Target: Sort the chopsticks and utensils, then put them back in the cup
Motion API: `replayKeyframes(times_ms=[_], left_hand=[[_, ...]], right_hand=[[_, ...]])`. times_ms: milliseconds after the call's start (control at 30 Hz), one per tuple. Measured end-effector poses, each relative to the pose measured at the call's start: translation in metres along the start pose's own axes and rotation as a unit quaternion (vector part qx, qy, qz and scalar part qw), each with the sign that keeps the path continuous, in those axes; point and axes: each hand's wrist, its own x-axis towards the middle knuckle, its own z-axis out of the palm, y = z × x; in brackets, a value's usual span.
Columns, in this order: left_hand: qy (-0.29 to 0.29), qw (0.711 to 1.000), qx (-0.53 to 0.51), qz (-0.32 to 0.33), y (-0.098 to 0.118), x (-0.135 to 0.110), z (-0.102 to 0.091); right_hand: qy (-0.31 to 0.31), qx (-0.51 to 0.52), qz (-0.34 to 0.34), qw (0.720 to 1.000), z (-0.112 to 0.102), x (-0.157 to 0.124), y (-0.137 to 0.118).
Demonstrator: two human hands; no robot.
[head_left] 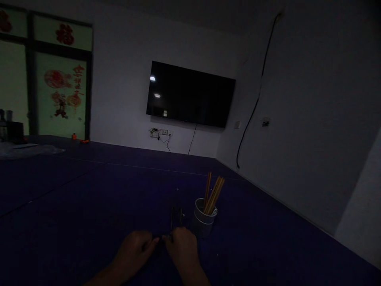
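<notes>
In the dim head view my left hand and my right hand are close together over the dark blue surface. The fingers of both are curled, thumbs pointing toward each other. Something small and dark seems to lie between the fingertips, too dark to make out. Just past my right hand are two thin dark upright shapes of unclear kind. To the right of that hand stands a grey cup with a handle. Several wooden chopsticks lean in it, their ends sticking out above the rim.
A clear plastic sheet and a dark box lie at the far left. Small orange things rest near the door. A television hangs on the back wall, and a black cable runs down the right wall.
</notes>
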Motion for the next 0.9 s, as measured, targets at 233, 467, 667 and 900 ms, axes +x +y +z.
replayKeyframes(times_ms=[233,467,667,900], left_hand=[[0.004,1.000,-0.014,-0.013,0.004,-0.001,0.010],[0.022,1.000,-0.005,-0.002,0.018,0.006,0.013],[0.000,0.999,-0.003,-0.043,0.027,0.015,0.008],[-0.016,0.998,-0.021,-0.065,0.030,0.020,0.009]], right_hand=[[0.013,-0.004,0.016,1.000,0.006,-0.002,-0.002],[0.040,-0.006,0.030,0.999,0.012,-0.002,-0.004],[0.047,-0.001,0.038,0.998,0.011,0.001,-0.002],[0.045,-0.021,0.037,0.998,0.010,0.003,-0.001]])
